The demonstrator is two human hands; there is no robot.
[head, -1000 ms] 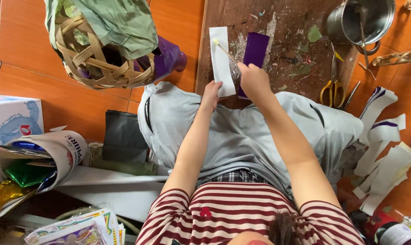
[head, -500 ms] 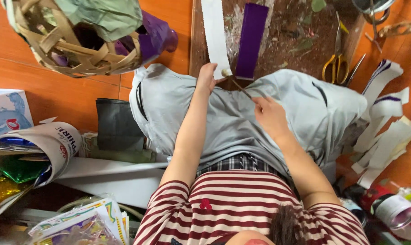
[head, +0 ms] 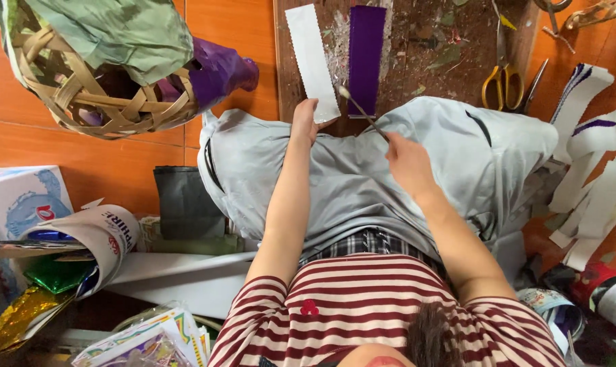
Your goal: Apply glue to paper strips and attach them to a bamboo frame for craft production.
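at top centre, the left hand (head: 305, 117) pinned the white paper strip (head: 312, 61) flat to the stained wooden board (head: 451, 47) so the right hand (head: 404, 160), grip clenched on a thin brush stick (head: 362, 112), could reach it.

Both arms stretched forward, left hand (head: 305, 119) pressed flat, fingers down, right hand (head: 404, 160) pinched closed
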